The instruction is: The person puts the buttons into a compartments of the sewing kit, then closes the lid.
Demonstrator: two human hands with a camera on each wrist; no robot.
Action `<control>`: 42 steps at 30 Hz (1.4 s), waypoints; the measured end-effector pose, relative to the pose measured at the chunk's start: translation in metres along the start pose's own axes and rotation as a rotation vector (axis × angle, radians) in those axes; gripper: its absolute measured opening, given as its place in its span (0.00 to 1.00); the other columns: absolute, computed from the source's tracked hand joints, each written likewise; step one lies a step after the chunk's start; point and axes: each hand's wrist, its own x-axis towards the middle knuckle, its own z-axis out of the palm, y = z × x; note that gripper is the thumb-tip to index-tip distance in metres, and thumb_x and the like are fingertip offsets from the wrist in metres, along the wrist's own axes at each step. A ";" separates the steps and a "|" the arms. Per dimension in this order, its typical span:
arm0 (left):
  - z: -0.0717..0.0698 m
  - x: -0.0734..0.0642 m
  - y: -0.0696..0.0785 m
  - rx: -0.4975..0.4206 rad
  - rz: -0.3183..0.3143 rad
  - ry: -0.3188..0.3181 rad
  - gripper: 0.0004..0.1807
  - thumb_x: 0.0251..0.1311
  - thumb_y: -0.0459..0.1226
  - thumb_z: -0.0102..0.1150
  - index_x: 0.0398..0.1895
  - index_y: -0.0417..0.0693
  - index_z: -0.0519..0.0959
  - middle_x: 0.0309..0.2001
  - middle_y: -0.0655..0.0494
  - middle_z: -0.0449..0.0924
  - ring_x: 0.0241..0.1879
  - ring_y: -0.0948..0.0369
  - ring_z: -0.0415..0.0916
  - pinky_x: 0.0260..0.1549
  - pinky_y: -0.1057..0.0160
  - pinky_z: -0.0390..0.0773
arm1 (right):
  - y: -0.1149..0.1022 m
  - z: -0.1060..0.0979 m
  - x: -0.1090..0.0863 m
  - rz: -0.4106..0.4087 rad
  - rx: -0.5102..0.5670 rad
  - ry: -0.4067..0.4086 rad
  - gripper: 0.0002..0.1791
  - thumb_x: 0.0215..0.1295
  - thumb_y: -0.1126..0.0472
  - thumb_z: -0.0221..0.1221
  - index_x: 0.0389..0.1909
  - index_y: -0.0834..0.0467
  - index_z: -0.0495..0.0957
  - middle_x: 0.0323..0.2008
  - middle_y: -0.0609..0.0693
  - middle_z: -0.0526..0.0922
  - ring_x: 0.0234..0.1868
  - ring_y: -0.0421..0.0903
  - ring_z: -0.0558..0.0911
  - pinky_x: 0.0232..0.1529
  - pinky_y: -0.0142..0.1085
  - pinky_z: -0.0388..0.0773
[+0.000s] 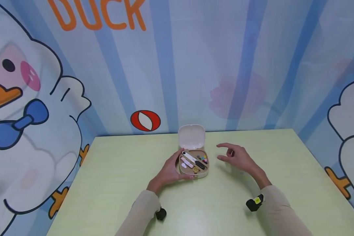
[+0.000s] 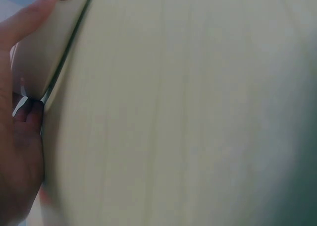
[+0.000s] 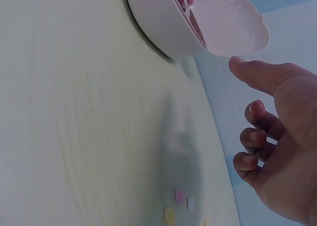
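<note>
A small white sewing kit box [image 1: 202, 175] stands on the table, its lid [image 1: 191, 137] raised at the back. In its brown tray lie a white-and-black tool [image 1: 198, 163], a pink tool [image 1: 186, 162], a round gold piece [image 1: 196, 169] and several colourful buttons [image 1: 205, 160]. My left hand [image 1: 168, 172] grips the box from the left, thumb and fingers spread around its side and front; the left wrist view shows it at the box's wall [image 2: 47, 47]. To the right of the box, my right hand [image 1: 237, 158] hovers with nothing in it, thumb and index finger apart, other fingers loosely bent.
The pale table [image 1: 121, 164] runs back to a blue striped curtain [image 1: 188, 65] with duck drawings. In the right wrist view, small flat round pieces, one of them yellow [image 3: 169, 216], lie on the table below the right hand.
</note>
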 end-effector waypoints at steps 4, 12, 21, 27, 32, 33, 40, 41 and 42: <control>0.000 0.000 0.000 -0.005 -0.008 -0.001 0.69 0.42 0.61 0.82 0.85 0.56 0.50 0.81 0.56 0.55 0.79 0.56 0.52 0.75 0.47 0.59 | 0.012 -0.011 -0.011 0.015 -0.010 0.000 0.25 0.67 0.56 0.70 0.63 0.58 0.81 0.24 0.47 0.73 0.25 0.45 0.71 0.23 0.35 0.67; 0.000 0.000 0.001 -0.008 -0.007 -0.003 0.69 0.43 0.60 0.82 0.85 0.56 0.50 0.81 0.56 0.55 0.79 0.56 0.53 0.75 0.47 0.59 | 0.036 -0.026 -0.036 0.022 -0.025 0.001 0.22 0.66 0.59 0.71 0.59 0.60 0.83 0.23 0.46 0.72 0.23 0.41 0.69 0.22 0.33 0.66; 0.001 0.001 0.001 -0.002 -0.017 0.002 0.69 0.43 0.61 0.82 0.85 0.56 0.50 0.81 0.56 0.54 0.79 0.56 0.53 0.75 0.47 0.59 | 0.055 -0.035 -0.059 0.047 -0.034 0.001 0.19 0.66 0.62 0.70 0.57 0.61 0.85 0.21 0.46 0.70 0.22 0.38 0.65 0.22 0.32 0.63; 0.001 0.000 0.001 0.001 -0.011 0.002 0.69 0.43 0.61 0.82 0.85 0.56 0.50 0.81 0.55 0.55 0.79 0.55 0.53 0.75 0.46 0.59 | 0.065 -0.035 -0.067 0.052 -0.058 0.007 0.18 0.64 0.63 0.72 0.54 0.61 0.86 0.22 0.45 0.71 0.24 0.39 0.68 0.24 0.32 0.66; 0.000 0.000 0.001 0.000 0.000 0.003 0.69 0.42 0.60 0.83 0.85 0.55 0.50 0.81 0.54 0.55 0.79 0.54 0.53 0.75 0.46 0.59 | 0.067 -0.031 -0.068 0.052 -0.078 0.017 0.14 0.64 0.62 0.72 0.50 0.61 0.88 0.20 0.44 0.71 0.23 0.38 0.68 0.24 0.31 0.66; 0.000 0.000 0.000 0.001 0.002 0.004 0.69 0.42 0.60 0.83 0.84 0.55 0.50 0.81 0.54 0.55 0.79 0.54 0.53 0.75 0.46 0.59 | 0.067 -0.031 -0.068 0.050 -0.081 0.020 0.13 0.64 0.62 0.72 0.49 0.61 0.88 0.20 0.43 0.71 0.23 0.38 0.68 0.24 0.31 0.66; 0.000 0.000 0.001 -0.003 -0.004 0.001 0.69 0.42 0.60 0.83 0.85 0.56 0.50 0.81 0.55 0.54 0.79 0.55 0.53 0.75 0.46 0.59 | 0.065 -0.030 -0.068 0.038 -0.094 0.030 0.07 0.65 0.61 0.71 0.42 0.58 0.90 0.21 0.43 0.73 0.23 0.38 0.67 0.26 0.32 0.65; 0.000 0.000 0.001 -0.003 -0.003 0.001 0.69 0.42 0.60 0.83 0.85 0.55 0.50 0.81 0.55 0.54 0.79 0.54 0.53 0.75 0.46 0.59 | 0.065 -0.029 -0.069 0.035 -0.094 0.029 0.06 0.65 0.61 0.71 0.41 0.58 0.90 0.21 0.43 0.73 0.23 0.38 0.67 0.26 0.32 0.65; 0.000 -0.001 0.001 -0.003 -0.001 0.001 0.69 0.43 0.60 0.83 0.85 0.55 0.50 0.81 0.54 0.54 0.79 0.54 0.53 0.75 0.45 0.59 | 0.065 -0.029 -0.069 0.034 -0.093 0.030 0.05 0.65 0.61 0.71 0.40 0.57 0.89 0.21 0.43 0.73 0.23 0.38 0.67 0.26 0.32 0.64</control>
